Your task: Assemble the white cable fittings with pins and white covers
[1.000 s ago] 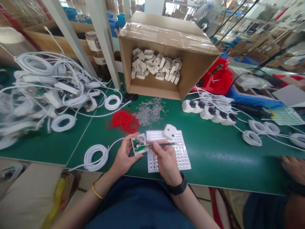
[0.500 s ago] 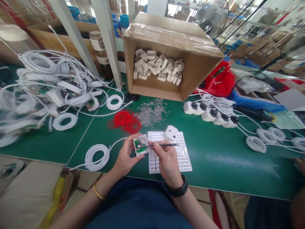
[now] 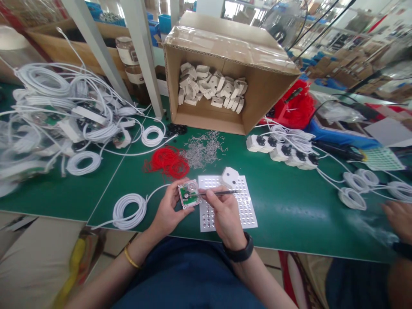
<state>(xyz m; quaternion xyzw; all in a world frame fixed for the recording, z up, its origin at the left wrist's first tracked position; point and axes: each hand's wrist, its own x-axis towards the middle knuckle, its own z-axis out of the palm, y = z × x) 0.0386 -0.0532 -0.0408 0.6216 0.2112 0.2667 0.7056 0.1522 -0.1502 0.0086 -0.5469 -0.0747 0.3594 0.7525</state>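
Observation:
My left hand (image 3: pixel 170 209) is closed around a small open housing with a green circuit board (image 3: pixel 192 200) inside. A white cable runs from it to a coil (image 3: pixel 130 211) lying on the left. In my right hand (image 3: pixel 225 210) is a pair of dark tweezers (image 3: pixel 219 193), pinched between thumb and fingers. The tweezers' tip reaches a small round part on the board. Beneath my right hand lies a white sheet (image 3: pixel 248 206) bearing rows of small shiny round pieces. A white cover with two dark holes (image 3: pixel 229 177) rests on the sheet's far edge.
Beyond are a red ring pile (image 3: pixel 167 160), loose screws (image 3: pixel 206 148) and a cardboard box (image 3: pixel 209 118) of white covers. Cable coils (image 3: pixel 48 98) heap at left; cabled white housings (image 3: pixel 278 150) line up at right. Another person's hand (image 3: pixel 399 219) is at the right edge.
The view has shifted slightly. My hands keep the same hold, with the tweezers' tip still at the board. At the right edge, another person's hand has come further into view.

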